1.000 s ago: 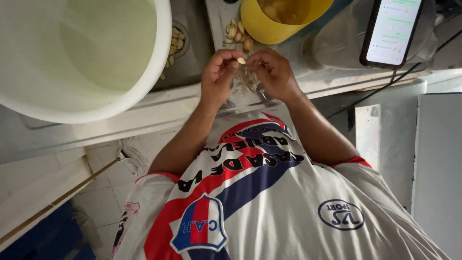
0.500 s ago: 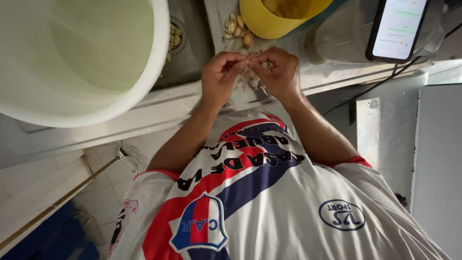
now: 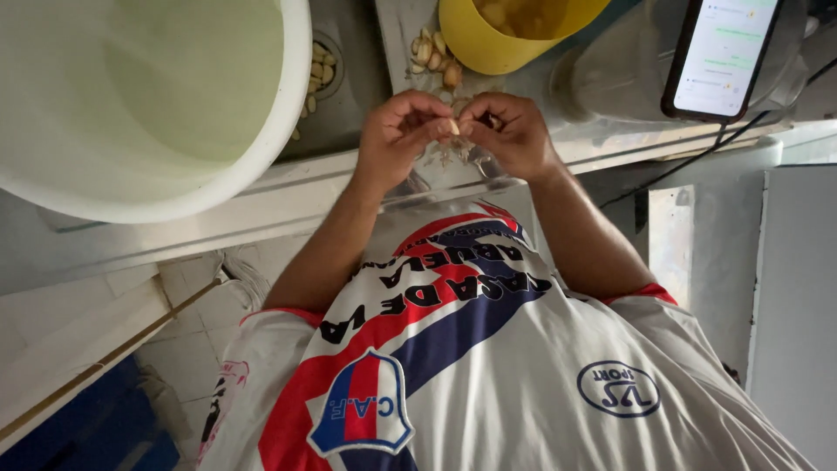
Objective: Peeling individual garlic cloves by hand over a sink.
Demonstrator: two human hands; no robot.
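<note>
Both hands, left hand (image 3: 397,139) and right hand (image 3: 514,133), pinch one small, mostly hidden garlic clove (image 3: 452,127).

Yellow bowl (image 3: 488,44), white basin (image 3: 157,105), red-and-blue-striped white shirt (image 3: 488,349), pale cloves (image 3: 436,57).

Person wearing a white short-sleeved sports jersey, seen from above.

The jersey (image 3: 488,366) is showing a broad diagonal sash in red and dark blue crossing the chest, with dark lettering running along it. A shield-shaped crest in red and blue is sitting on one side, an oval dark-blue logo on the other. Red trim is edging both sleeves. Both forearms and hands are bare.
</note>
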